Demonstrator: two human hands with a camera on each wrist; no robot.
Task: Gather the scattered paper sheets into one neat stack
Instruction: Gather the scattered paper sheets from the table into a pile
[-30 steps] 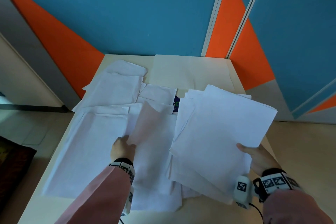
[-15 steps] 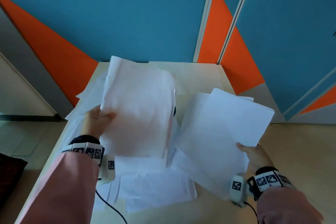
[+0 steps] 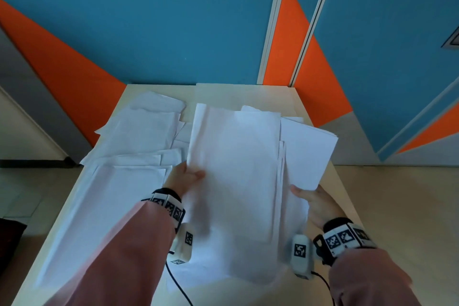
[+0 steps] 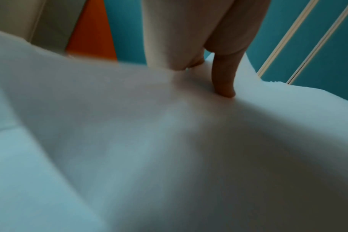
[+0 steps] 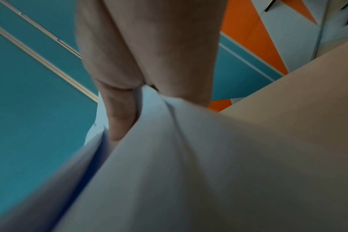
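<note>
Left hand (image 3: 182, 177) pinches a loose sheet (image 3: 233, 171), laying it over the gathered stack (image 3: 308, 154) gripped by the right hand (image 3: 314, 204) near the tabletop's (image 3: 248, 93) right edge. Step: merging. Next: squaring edges, then collecting the scattered sheets (image 3: 129, 156) along the left edge.

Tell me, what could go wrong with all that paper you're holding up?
1. The left hand pinches its sheets by one edge only, so they sag and could slip or crease.
2. The bundle in the right hand is already fanned out, so the two may join crooked.
3. Loose papers hang over the table edge on the left and might slide to the floor.
</note>
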